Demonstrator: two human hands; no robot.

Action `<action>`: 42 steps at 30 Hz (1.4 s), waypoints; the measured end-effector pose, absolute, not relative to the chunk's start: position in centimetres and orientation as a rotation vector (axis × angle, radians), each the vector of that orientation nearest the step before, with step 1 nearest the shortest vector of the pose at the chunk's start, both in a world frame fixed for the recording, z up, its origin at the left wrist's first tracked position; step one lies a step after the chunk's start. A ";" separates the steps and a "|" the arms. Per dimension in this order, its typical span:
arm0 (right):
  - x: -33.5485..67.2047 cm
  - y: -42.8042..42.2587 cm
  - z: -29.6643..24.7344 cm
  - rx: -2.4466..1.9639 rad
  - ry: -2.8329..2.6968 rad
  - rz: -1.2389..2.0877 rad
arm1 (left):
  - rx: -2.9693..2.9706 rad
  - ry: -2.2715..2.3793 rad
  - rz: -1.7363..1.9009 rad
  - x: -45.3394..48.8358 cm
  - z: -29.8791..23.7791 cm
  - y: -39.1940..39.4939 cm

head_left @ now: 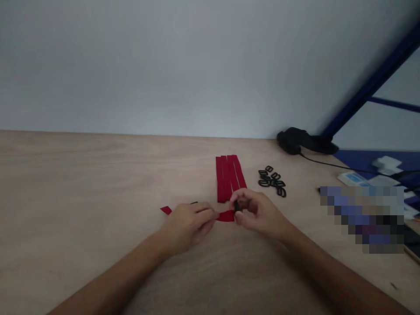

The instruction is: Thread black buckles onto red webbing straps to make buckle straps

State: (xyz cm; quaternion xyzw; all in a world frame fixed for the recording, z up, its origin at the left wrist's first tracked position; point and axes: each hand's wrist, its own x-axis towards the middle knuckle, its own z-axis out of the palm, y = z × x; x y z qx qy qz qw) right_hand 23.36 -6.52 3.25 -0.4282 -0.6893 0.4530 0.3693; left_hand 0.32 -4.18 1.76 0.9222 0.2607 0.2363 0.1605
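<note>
My left hand [190,222] and my right hand [259,213] meet over the wooden table [82,197], both pinching one red strap [226,215]. The strap's far end [166,210] sticks out to the left of my left hand. My right fingers also press a small black piece [236,207] against the strap, probably a buckle. Just behind my hands lie several more red straps [229,177] side by side. A heap of black buckles [272,180] sits to their right.
A black device [295,140] with a cable lies at the back right near the wall. Papers and small boxes [377,173] crowd the right edge, below a blue frame [370,83]. A pixelated patch covers part of the right side.
</note>
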 end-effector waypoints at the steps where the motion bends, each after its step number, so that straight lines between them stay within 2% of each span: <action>1: 23.7 -6.3 3.4 -1.117 -1.728 1.123 | 2.646 0.770 0.666 0.1 1.8 -4.0; 10: 24.9 -5.1 3.5 -1.327 -1.972 0.775 | 2.722 0.649 0.496 0.4 1.4 -4.1; 13: 25.8 -4.1 3.0 -1.396 -1.972 0.513 | 2.648 0.561 0.472 0.4 1.4 -4.4; 17: 28.7 -1.8 2.1 -1.762 -1.729 0.132 | 2.591 0.434 0.467 0.2 2.1 -4.7; 20: 30.6 -0.4 1.1 -1.907 -1.806 -0.037 | 2.594 0.450 0.463 0.2 2.4 -4.7; 28: 30.5 0.0 0.6 -1.846 -1.902 -0.101 | 2.565 1.173 0.480 -0.6 2.0 -3.3; 33: 28.1 -1.2 2.0 -1.607 -1.908 -0.105 | 2.473 1.200 0.350 -1.3 1.9 -2.5; 42: 22.6 -4.6 2.1 -1.121 -2.317 0.252 | 2.539 1.357 0.317 -0.2 2.5 -2.6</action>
